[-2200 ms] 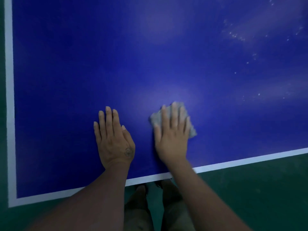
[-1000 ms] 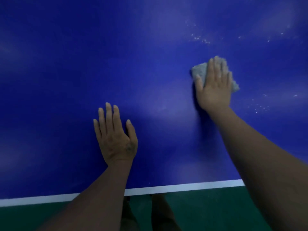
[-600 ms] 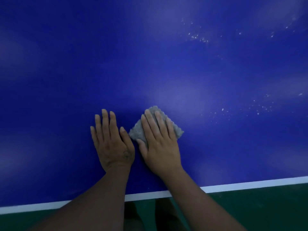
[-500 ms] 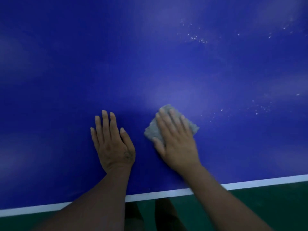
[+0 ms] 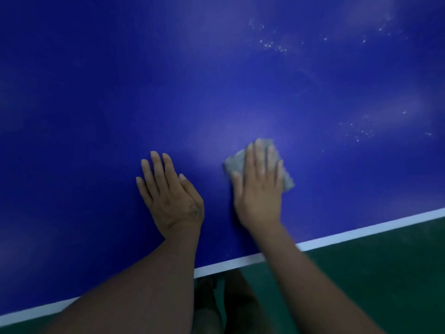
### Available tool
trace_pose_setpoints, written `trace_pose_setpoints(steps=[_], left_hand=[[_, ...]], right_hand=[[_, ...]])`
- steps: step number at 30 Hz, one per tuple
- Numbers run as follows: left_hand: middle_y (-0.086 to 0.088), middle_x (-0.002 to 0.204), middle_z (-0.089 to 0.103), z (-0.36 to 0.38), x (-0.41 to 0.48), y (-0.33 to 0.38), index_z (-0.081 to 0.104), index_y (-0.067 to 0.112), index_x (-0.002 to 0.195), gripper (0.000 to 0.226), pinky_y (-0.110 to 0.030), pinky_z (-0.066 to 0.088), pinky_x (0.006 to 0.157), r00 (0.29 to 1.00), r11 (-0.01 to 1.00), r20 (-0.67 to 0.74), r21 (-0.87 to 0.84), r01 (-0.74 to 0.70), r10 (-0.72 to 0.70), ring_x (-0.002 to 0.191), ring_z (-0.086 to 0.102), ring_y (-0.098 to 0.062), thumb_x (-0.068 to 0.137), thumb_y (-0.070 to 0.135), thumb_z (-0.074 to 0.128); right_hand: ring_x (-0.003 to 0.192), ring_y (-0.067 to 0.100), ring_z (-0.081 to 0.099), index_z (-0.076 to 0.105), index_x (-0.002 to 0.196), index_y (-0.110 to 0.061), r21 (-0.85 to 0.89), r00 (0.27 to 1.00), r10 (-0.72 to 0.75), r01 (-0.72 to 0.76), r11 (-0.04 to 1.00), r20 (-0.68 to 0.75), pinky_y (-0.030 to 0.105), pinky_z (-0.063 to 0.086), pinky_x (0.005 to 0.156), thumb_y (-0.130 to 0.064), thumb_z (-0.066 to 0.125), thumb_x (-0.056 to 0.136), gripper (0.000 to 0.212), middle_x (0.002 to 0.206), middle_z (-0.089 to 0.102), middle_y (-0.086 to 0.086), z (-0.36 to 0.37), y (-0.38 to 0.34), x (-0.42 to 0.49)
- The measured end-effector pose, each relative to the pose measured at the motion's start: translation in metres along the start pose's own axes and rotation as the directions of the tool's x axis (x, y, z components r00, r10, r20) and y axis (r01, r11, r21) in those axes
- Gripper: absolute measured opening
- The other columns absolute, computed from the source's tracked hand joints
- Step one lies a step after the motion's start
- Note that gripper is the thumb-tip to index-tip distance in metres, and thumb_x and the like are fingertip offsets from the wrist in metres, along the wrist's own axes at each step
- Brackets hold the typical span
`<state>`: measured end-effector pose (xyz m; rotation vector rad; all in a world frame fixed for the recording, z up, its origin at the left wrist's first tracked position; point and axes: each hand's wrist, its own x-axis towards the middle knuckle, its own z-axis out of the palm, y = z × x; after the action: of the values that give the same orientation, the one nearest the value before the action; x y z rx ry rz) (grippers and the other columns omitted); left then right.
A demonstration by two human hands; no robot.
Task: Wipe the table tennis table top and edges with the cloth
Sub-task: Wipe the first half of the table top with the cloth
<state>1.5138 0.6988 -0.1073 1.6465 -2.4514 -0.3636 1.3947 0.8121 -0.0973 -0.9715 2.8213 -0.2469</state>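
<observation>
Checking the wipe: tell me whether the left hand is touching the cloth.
Apart. The head view shows bare blue table top between the left hand and the cloth, which lies under the right hand.

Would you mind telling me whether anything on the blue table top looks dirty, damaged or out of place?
White specks lie scattered on the table top, beyond and right of the cloth under the right hand; probably unwiped dust. Nothing looks damaged.

Head cam, close, looks fwd/down over table (image 5: pixel 168 92).
</observation>
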Motion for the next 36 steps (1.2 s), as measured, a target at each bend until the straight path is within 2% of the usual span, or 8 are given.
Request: trace_pose_setpoints(steps=[5, 10, 12, 17, 20, 22, 29, 36], left_hand=[[-0.007, 0.179, 0.021, -0.004, 0.0, 0.002, 0.031, 0.008, 0.168, 0.059, -0.052, 0.005, 0.136, 1.0, 1.0, 0.016, -0.025, -0.004, 0.004, 0.168, 0.01, -0.029, 0.113, 0.029, 0.027], [-0.007, 0.18, 0.019, -0.004, 0.001, 0.002, 0.029, 0.009, 0.168, 0.058, -0.054, 0.006, 0.136, 1.0, 0.999, 0.022, -0.036, 0.005, -0.004, 0.168, 0.008, -0.029, 0.113, 0.026, 0.032], [-0.007, 0.179, 0.02, -0.002, 0.001, 0.001, 0.029, 0.01, 0.168, 0.058, -0.054, 0.006, 0.136, 1.0, 0.999, 0.014, -0.035, 0.003, -0.002, 0.168, 0.009, -0.029, 0.113, 0.027, 0.032], [-0.007, 0.18, 0.019, -0.001, 0.001, 0.001, 0.028, 0.01, 0.168, 0.059, -0.053, 0.005, 0.136, 1.0, 1.0, 0.004, -0.016, 0.005, -0.005, 0.168, 0.008, -0.029, 0.113, 0.029, 0.031], [-0.007, 0.18, 0.018, -0.001, 0.001, 0.002, 0.028, 0.01, 0.169, 0.06, -0.053, 0.005, 0.136, 1.0, 1.0, 0.011, -0.009, 0.003, -0.003, 0.168, 0.007, -0.029, 0.112, 0.029, 0.031], [-0.007, 0.18, 0.018, 0.0, 0.002, 0.002, 0.027, 0.01, 0.169, 0.06, -0.054, 0.005, 0.136, 1.0, 1.0, 0.014, -0.016, 0.001, -0.001, 0.168, 0.007, -0.029, 0.112, 0.029, 0.031], [-0.007, 0.18, 0.018, -0.001, 0.001, 0.004, 0.027, 0.01, 0.169, 0.06, -0.054, 0.006, 0.135, 1.0, 1.0, 0.005, -0.019, 0.002, -0.002, 0.168, 0.008, -0.03, 0.112, 0.028, 0.033], [-0.006, 0.18, 0.018, -0.001, 0.002, 0.005, 0.027, 0.012, 0.169, 0.061, -0.052, 0.005, 0.136, 1.0, 1.0, 0.009, 0.0, 0.016, -0.016, 0.168, 0.008, -0.027, 0.112, 0.033, 0.027]], right_hand=[[0.166, 0.028, 0.012, 0.022, 0.17, -0.012, 0.036, 0.994, -0.09, 0.088, 0.995, 0.063, 0.056, 0.018, 0.131, -0.039, 0.033, 0.113, 0.063, 0.179, 0.013, 0.004, 0.024, -0.032, -0.127], [0.165, 0.025, 0.016, 0.031, 0.168, -0.018, 0.035, 0.951, -0.296, 0.294, 0.955, 0.088, 0.054, 0.02, 0.132, -0.042, 0.046, 0.11, 0.065, 0.178, 0.02, -0.002, 0.008, 0.032, -0.102], [0.165, 0.024, 0.016, 0.034, 0.167, -0.016, 0.026, 0.968, -0.241, 0.239, 0.971, 0.065, 0.054, 0.018, 0.132, -0.039, 0.048, 0.109, 0.064, 0.177, 0.024, -0.001, -0.003, 0.064, -0.062], [0.166, 0.027, 0.012, 0.027, 0.168, -0.012, -0.013, 0.997, -0.004, 0.006, 1.0, 0.083, 0.054, 0.012, 0.133, -0.044, 0.031, 0.11, 0.067, 0.177, 0.02, 0.005, -0.032, 0.125, 0.05], [0.166, 0.026, 0.005, 0.019, 0.17, -0.013, 0.011, 0.98, 0.19, -0.191, 0.981, 0.06, 0.052, 0.008, 0.133, -0.047, 0.025, 0.111, 0.069, 0.179, 0.011, 0.003, -0.034, 0.116, 0.076], [0.166, 0.028, 0.008, 0.021, 0.169, -0.01, -0.008, 0.973, 0.23, -0.23, 0.973, -0.007, 0.053, 0.01, 0.132, -0.043, 0.029, 0.114, 0.065, 0.179, 0.013, 0.006, -0.026, 0.088, 0.057], [0.166, 0.025, 0.007, 0.022, 0.17, -0.012, -0.022, 1.0, 0.003, -0.002, 1.0, 0.017, 0.053, 0.013, 0.134, -0.045, 0.029, 0.115, 0.064, 0.179, 0.013, 0.003, 0.012, 0.021, -0.079], [0.166, 0.022, 0.009, 0.025, 0.17, -0.017, -0.036, 0.952, -0.299, 0.301, 0.953, 0.062, 0.053, 0.017, 0.133, -0.049, 0.032, 0.113, 0.066, 0.179, 0.015, -0.001, -0.004, 0.085, -0.029]])
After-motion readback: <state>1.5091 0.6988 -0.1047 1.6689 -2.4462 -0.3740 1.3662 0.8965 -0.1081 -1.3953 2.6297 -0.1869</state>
